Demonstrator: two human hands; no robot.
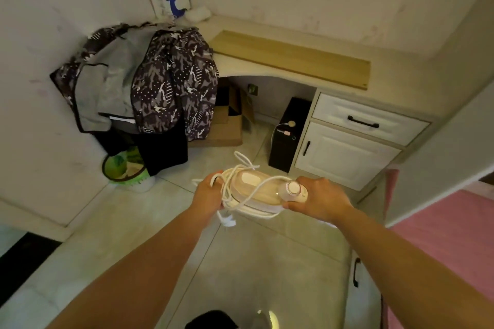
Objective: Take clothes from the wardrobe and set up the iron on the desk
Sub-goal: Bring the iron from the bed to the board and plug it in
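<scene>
My left hand [209, 193] has its fingers curled round the front end of the iron [258, 189] together with loops of its white cord [240, 168], and my right hand [322, 199] grips the back end beside the round white dial [293, 188]. I hold the iron level between both hands above the tiled floor [254, 275], well short of the desk [395, 88]. The cord winds loosely over the iron's pale top, and what seems to be its plug [229, 222] dangles just below my left wrist. Ahead, a light wooden board [291, 57] lies along the desk, with a drawer [366, 121] and a cupboard door [344, 155] beneath it. A patterned jacket [171, 83] hangs over something to the left, above a green basket [125, 168]. A black computer tower [288, 136] stands under the desk, and a pink bed cover [454, 222] lies to my right.
</scene>
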